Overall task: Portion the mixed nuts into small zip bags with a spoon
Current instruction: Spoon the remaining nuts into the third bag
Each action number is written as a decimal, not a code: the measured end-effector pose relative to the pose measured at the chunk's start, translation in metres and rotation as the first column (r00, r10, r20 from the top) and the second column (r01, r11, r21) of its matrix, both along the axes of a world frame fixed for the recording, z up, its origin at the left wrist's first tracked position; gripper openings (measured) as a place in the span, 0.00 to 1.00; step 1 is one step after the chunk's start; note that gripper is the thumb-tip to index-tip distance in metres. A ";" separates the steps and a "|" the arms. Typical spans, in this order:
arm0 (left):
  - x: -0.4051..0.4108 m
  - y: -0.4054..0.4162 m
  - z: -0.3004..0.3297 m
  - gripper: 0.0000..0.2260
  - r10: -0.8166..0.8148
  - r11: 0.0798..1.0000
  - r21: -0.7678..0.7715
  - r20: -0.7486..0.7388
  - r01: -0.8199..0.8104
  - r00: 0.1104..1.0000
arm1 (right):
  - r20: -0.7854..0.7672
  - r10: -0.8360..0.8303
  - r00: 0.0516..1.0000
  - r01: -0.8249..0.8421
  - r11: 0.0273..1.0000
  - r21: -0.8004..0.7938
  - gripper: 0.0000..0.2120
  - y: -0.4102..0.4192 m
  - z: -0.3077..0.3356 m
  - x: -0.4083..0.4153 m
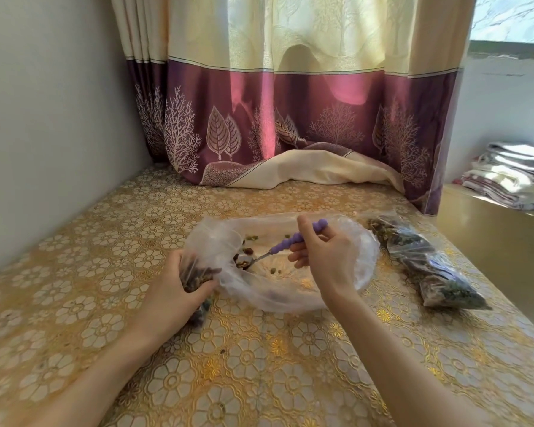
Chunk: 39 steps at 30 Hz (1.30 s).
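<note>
My right hand [318, 254] pinches the purple handle of the spoon [278, 246], whose long axis slants down and leftward from my fingers, so the bowl ends close to my left hand [179, 282]. The bowl sits low inside the big clear bag [361, 251], with a small load of nuts [244, 265] on it as far as I can tell. My left hand curls round a small zip bag [198, 278] that already looks well filled, its mouth turned toward the spoon and just beside the bowl. So I judge the coming move to be a short carry to the left, from bowl to bag mouth, and the left hand is the nearer one to that gap.

What stands between them is the crumpled rim of the big bag; its film rises just where the spoon would cross, and could catch the bowl or tip the nuts out. Only a few loose nuts remain scattered in the big bag, beyond and below the spoon.

To the right of my right hand, well apart, filled zip bags [426, 263] lie on the flower-patterned surface [259, 365]. Beyond both hands hangs a curtain [290, 112].
</note>
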<state>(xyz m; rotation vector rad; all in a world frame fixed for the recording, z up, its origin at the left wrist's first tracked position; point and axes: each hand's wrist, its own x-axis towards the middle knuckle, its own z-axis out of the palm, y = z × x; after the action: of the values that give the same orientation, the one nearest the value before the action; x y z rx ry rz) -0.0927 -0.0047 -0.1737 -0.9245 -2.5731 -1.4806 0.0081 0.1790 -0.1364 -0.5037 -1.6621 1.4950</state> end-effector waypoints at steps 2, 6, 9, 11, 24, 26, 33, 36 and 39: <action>0.000 0.000 0.001 0.20 -0.001 1.000 -0.004 -0.015 0.001 1.000 | -0.022 -0.013 1.000 0.013 1.000 -0.001 0.19 -0.006 -0.002 -0.002; 0.001 0.000 0.001 0.20 -0.002 1.000 -0.006 -0.027 0.002 1.000 | 0.011 0.030 1.000 -0.029 0.998 -0.063 0.18 -0.014 -0.008 -0.006; 0.000 0.000 0.001 0.18 0.002 1.000 -0.010 -0.026 -0.002 1.000 | 0.044 0.095 0.995 -0.085 0.978 -0.192 0.18 -0.011 -0.008 -0.006; 0.000 0.000 0.000 0.18 -0.003 1.000 -0.009 -0.026 0.003 1.000 | 0.049 0.094 0.994 -0.078 0.965 -0.252 0.21 -0.005 -0.006 -0.005; -0.002 0.000 -0.002 0.17 -0.022 1.000 -0.018 -0.002 0.022 1.000 | -0.001 -0.038 0.999 0.037 0.964 -0.264 0.26 0.020 0.012 0.006; -0.002 0.000 -0.003 0.17 -0.022 0.999 -0.025 -0.001 0.022 1.000 | -0.038 -0.075 0.996 0.062 0.964 -0.258 0.21 0.023 0.018 0.009; -0.002 -0.001 -0.003 0.16 -0.031 0.999 -0.019 0.003 0.031 1.000 | -0.156 -0.039 0.987 0.002 0.973 -0.232 0.18 0.017 0.043 0.016; -0.001 -0.001 -0.002 0.16 -0.047 0.999 -0.015 0.001 0.047 0.999 | -0.169 0.059 0.984 -0.081 0.988 -0.128 0.17 0.002 0.047 0.016; -0.001 -0.001 -0.002 0.15 -0.059 0.998 -0.023 0.002 0.059 0.998 | -0.173 0.174 0.969 -0.165 0.984 0.065 0.16 -0.015 0.046 0.014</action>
<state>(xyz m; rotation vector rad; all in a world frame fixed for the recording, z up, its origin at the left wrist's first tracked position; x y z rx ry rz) -0.0937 -0.0060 -0.1755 -1.0104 -2.5909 -1.4690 0.0226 0.1642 -0.0905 -0.1968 -1.6294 1.5679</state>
